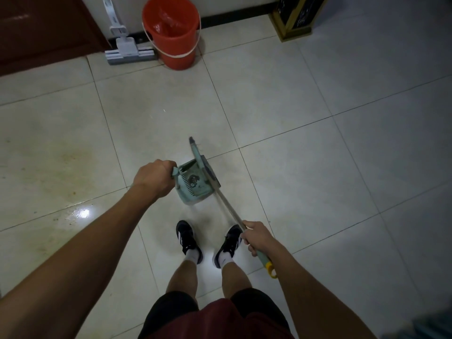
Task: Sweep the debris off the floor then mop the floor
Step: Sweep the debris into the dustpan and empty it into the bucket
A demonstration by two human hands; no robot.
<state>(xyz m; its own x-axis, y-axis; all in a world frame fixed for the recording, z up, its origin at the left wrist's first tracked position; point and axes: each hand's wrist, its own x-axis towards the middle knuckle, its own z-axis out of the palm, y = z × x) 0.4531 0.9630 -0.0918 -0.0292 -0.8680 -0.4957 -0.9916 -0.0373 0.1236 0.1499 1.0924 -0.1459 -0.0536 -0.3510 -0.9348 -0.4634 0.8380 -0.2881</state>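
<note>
My left hand grips the handle of a pale green dustpan, which is raised in front of my feet and has dark debris in it. My right hand holds the metal shaft of a green broom. The broom's head lies against the dustpan's right side, and its handle ends in a yellow loop behind my hand. A white flat mop leans against the wall at the back left. A red bucket with a red bag inside stands right of the mop.
The floor is pale tile with a yellowish stain and a wet glare spot at the left. A dark wooden door is at the back left. A dark stand with a gold frame sits at the back right. My feet stand below the dustpan.
</note>
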